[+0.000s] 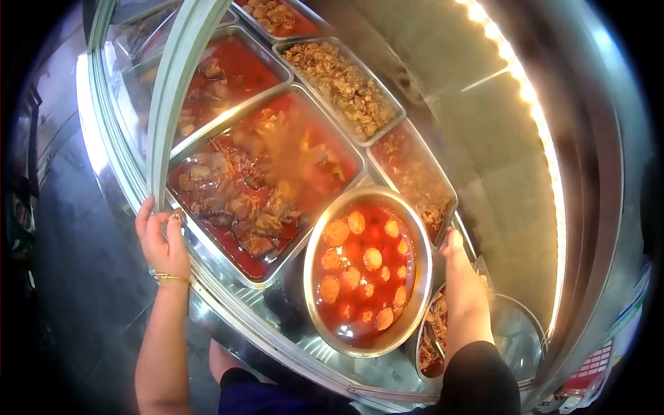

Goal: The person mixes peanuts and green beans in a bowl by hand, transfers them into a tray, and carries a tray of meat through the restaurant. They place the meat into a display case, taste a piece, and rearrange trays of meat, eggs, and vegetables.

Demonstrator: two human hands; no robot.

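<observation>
My left hand [164, 238] is at the front of a display case, its fingers curled at the lower end of the pale upright frame [162, 131] of the glass door. A thin bracelet [169, 277] circles that wrist. On the far side, my right hand [455, 252] grips the near corner of a narrow metal tray [452, 207] of food in red sauce; some of its fingers are hidden. Between my arms sits a round steel bowl [311, 277] of red broth with several round pieces [373, 259] floating in it.
Beyond the bowl lies a large square tray [221, 121] of meat in red oil. More trays adjoin it, one with brown chopped food [339, 86]. A smaller container [432, 332] is under my right forearm. A bright light strip [532, 97] runs along the case's right side.
</observation>
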